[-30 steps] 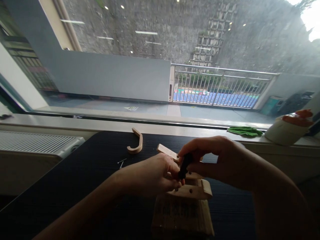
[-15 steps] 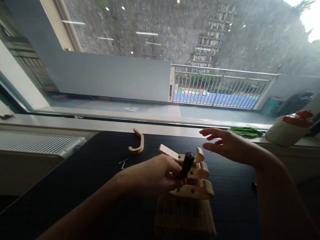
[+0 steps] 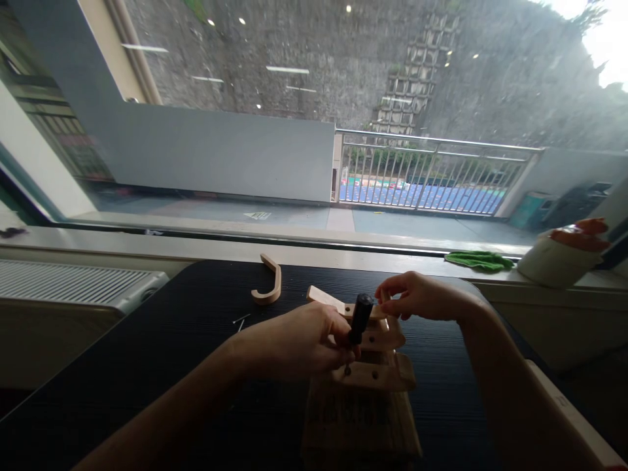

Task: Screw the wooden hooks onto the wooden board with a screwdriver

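My left hand (image 3: 299,340) is closed round a screwdriver (image 3: 362,317) with a black handle, held nearly upright. Its lower end is at a hole on the left part of the nearest wooden hook (image 3: 395,376). Beyond that hook lie a middle wooden hook (image 3: 385,338) and a far wooden hook (image 3: 324,299), each with a dark hole showing. My right hand (image 3: 426,299) has its fingers closed on the upturned right end of the far hook, hiding that end. The hooks sit at the far part of a wooden block (image 3: 363,435) with dark printed characters.
A loose wooden hook (image 3: 275,288) and a few screws (image 3: 240,324) lie on the black table (image 3: 196,340) at left. A radiator (image 3: 98,288) stands beyond the left edge. A green cloth (image 3: 481,261) and a pale container (image 3: 549,261) rest on the windowsill.
My right hand has come down and left from above the table, and its spread fingers have closed on the far hook's end. My left hand still holds the screwdriver in about the same place.
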Motion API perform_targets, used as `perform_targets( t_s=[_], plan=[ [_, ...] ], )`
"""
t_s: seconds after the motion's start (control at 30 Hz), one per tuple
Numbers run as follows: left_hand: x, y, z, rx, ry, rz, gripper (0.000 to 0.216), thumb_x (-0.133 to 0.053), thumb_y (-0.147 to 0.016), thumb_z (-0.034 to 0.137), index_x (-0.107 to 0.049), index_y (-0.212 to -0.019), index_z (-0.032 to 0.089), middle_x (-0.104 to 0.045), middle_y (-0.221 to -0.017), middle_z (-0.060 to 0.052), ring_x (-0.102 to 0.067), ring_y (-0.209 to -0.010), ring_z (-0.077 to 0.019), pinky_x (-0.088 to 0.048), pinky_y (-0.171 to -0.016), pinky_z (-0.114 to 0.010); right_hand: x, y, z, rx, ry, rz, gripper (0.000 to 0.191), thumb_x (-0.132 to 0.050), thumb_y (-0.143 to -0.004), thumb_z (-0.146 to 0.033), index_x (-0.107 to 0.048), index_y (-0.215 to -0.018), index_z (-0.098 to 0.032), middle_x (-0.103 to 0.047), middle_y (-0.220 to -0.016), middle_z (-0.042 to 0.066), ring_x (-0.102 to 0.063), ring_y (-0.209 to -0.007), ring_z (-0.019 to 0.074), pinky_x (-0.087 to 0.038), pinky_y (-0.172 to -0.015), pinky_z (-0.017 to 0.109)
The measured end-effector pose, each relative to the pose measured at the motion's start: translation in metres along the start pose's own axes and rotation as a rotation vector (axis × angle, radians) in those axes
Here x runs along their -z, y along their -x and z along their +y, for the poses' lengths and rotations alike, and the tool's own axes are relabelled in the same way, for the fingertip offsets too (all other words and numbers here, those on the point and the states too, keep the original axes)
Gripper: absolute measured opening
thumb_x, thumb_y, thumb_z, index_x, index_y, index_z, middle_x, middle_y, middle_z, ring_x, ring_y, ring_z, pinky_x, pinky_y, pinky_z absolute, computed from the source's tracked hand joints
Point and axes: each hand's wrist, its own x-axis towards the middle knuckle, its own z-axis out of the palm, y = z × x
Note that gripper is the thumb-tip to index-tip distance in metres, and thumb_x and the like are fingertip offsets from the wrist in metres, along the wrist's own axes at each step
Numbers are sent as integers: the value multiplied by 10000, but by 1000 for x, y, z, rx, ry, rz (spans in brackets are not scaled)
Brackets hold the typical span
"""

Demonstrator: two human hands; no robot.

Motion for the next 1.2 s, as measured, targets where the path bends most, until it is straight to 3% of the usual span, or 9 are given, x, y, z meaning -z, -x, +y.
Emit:
perform_targets(
  t_s=[0.27,0.43,0.57,0.63,0.7,0.77,0.87,1.07,1.2],
  plan=[
    [12,-3,-15,-14,-33,86,235,-493,-826,272,-680,-841,130,-629,-807,-36,-546,-739,-136,-388,-643,-232,-12,-29,12,69,-8,176,268,-554,-764,-376,-589,-868,-131,-584,-823,30,-525,-622,92,-454,-565,225],
    [25,-7,-26,42,-8,103,247,-507,-822,295,-678,-908,139,-644,-862,-47,-564,-774,-145,-401,-655,-228,-16,-54,10,125,132,292,310,-507,-800,-379,-611,-963,-136,-624,-839,50,-573,-714,140,-444,-595,240],
    [33,-7,-30,47,-40,89,234,-514,-815,298,-687,-858,147,-641,-855,-38,-564,-784,-140,-402,-666,-216,-6,-33,-12,91,368,459,487,-529,-793,-414,-502,-1227,-195,-613,-1091,92,-601,-787,169,-449,-683,285],
    [36,-6,-30,75,-76,96,225,-526,-804,303,-689,-848,154,-639,-834,-30,-561,-774,-139,-399,-657,-216,-3,-10,-28,64,477,549,418,-489,-816,-457,-563,-1144,-209,-638,-1026,78,-602,-764,171,-440,-655,280],
    [36,-4,-31,111,-89,101,237,-525,-803,317,-685,-870,156,-638,-812,-30,-560,-754,-141,-397,-639,-218,-4,11,-43,24,493,460,384,-479,-808,-519,-620,-1039,-247,-664,-822,31,-590,-645,145,-410,-559,240],
    [35,-2,-30,125,-69,97,255,-515,-810,327,-678,-895,151,-643,-809,-38,-563,-745,-144,-400,-636,-222,-12,25,-52,41,468,265,391,-549,-754,-538,-633,-1020,-263,-658,-768,10,-565,-573,120,-361,-489,210],
    [33,-1,-29,93,-34,101,256,-514,-812,327,-677,-871,138,-645,-838,-50,-565,-770,-152,-406,-659,-224,-27,27,-56,47,507,161,295,-601,-724,-475,-668,-912,-258,-633,-664,-8,-527,-524,106,-302,-462,206],
    [33,-1,-28,108,-19,119,275,-520,-802,356,-672,-831,129,-619,-766,-40,-543,-715,-147,-396,-637,-227,-36,9,-45,110,546,139,160,-524,-782,-279,-671,-746,-226,-622,-669,-4,-496,-564,99,-276,-501,217],
    [32,0,-27,114,-22,109,278,-509,-803,347,-668,-829,120,-615,-774,-41,-537,-712,-141,-387,-614,-219,-36,7,-42,96,580,178,144,-538,-777,-305,-664,-754,-239,-619,-674,-9,-467,-541,94,-237,-491,225]
  ],
)
